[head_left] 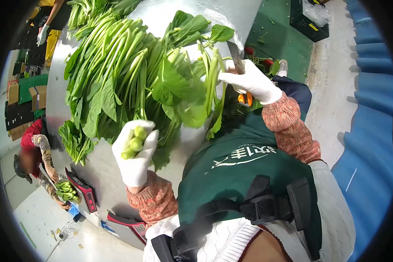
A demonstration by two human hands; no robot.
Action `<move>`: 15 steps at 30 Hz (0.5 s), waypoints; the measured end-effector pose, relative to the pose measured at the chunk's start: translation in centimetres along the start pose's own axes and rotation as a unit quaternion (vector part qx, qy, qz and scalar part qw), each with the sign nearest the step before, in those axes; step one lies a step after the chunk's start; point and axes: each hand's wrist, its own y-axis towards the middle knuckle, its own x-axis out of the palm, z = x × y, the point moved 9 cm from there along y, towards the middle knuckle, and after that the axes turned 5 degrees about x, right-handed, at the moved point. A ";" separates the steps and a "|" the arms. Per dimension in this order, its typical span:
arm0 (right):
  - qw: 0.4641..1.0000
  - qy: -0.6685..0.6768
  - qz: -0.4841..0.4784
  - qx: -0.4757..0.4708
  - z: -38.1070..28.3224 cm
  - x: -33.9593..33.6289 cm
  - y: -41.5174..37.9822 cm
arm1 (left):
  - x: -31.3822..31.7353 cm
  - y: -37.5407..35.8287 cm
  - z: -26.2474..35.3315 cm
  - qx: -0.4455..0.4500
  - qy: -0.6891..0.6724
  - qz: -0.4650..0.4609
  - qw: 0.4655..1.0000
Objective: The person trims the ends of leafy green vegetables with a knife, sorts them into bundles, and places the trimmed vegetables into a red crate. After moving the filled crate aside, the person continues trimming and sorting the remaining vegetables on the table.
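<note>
Where the greens lay: leafy greens (118,65) were heaped over the metal table (107,174), stems bunched together and leaves draping down, seemingly piled there to be within reach of both hands.
Left hand: the gloved left hand (135,153) had its fingers curled round a few stems (136,144), whose pale, blunt ends faced upward; this grip probably kept those ends gathered and in sight.
Right hand: the gloved right hand (255,83) was closed about what looked like a knife (236,54), its blade pointing away from the body, likely for safety. Whether the thumb also touched the leafy stalk (213,72) beside it, I could not tell.
Orange part: an orange piece (245,99) showed just below that hand, perhaps the handle.
Apron: the green apron (249,181) bore white Chinese characters, one seemingly 佳; the tiny lettering beside them was too small to read.
Scales: a red scale (88,196) and a second scale (131,226) with a keypad stood at the table's left side, their figures illegible.
Co-worker: a person (32,131) in red held a green bundle (67,191) just beside the farther scale.
</note>
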 end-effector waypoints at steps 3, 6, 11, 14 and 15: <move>0.998 0.001 -0.002 -0.064 -1.5 1.0 -1.3 | 4.4 1.9 1.9 0.025 -0.031 -0.039 0.998; 0.997 -0.050 -0.060 0.027 -1.4 3.1 -2.9 | 8.5 3.2 3.7 0.094 -0.015 -0.069 0.993; 0.991 -0.055 -0.012 -0.121 -3.4 2.2 -3.9 | 10.7 3.4 2.5 0.056 -0.054 -0.114 0.990; 0.952 -0.181 0.175 -0.173 -3.4 -3.0 -4.0 | 10.5 3.3 1.2 -0.010 -0.066 -0.134 0.989; 0.952 -0.156 0.204 -0.165 -3.0 -4.7 -3.8 | 10.5 3.1 0.5 -0.016 -0.074 -0.148 0.986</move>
